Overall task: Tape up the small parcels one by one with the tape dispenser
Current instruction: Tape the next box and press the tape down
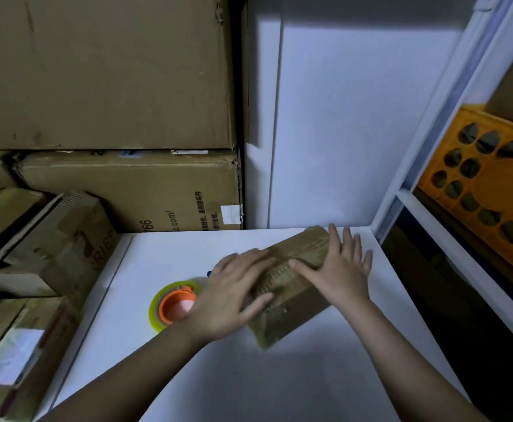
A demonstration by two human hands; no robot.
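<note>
1. Your two forearms come up from the bottom edge over the white table [224, 376], and both of your hands lie on one small parcel.
2. Your left hand [233, 295] lies flat on the near-left part of the parcel [294, 269], fingers straight and slightly apart, pressing down on its top; nothing is pinched.
3. Your right hand [342, 266] lies flat over the far-right part of the same parcel, fingers spread wide and reaching past its right edge, thumb pointing left across the taped top.
4. The parcel is a brown cardboard box wrapped in glossy tape, resting on the table and turned at an angle, its near corner toward you and its far end toward the white wall [355, 132].
5. The tape dispenser [174, 304] lies on the table just left of your left hand: a yellowish roll on an orange core, partly hidden by your wrist. A small blue object [209, 273] peeks out just beyond it; you cannot tell what it is.
6. To the left of the table sit more small cardboard boxes [51, 248], some taped.
7. Farther back on the left, large cartons [112, 86] are stacked against the wall.
8. To the right, a white shelf frame [450, 117] holds an orange plastic crate [489, 190].
</note>
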